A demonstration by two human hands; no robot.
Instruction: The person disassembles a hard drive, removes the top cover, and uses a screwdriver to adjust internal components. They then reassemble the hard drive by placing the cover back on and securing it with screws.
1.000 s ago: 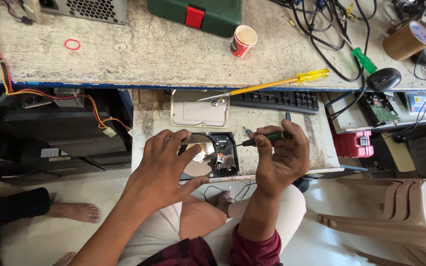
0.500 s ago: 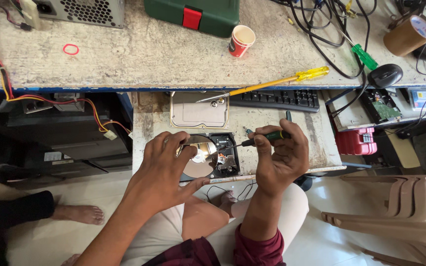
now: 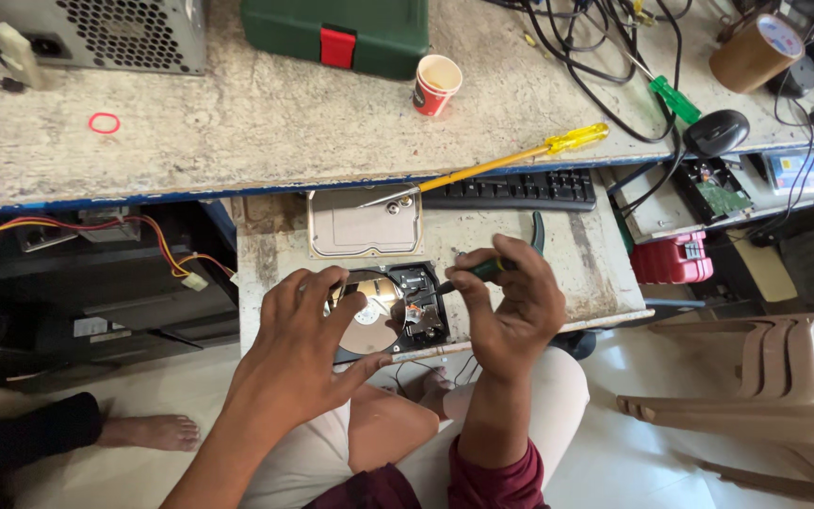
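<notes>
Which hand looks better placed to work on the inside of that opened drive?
Probably the right hand: it holds the green screwdriver, tip at the open hard drive. The left hand only steadies it.

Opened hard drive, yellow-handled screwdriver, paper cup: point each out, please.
Opened hard drive point(image 3: 421, 306): head view, on its dark inner corner by the platter.
Yellow-handled screwdriver point(image 3: 572, 139): head view, on the yellow handle.
Paper cup point(image 3: 436, 85): head view, on its red side wall.
</notes>
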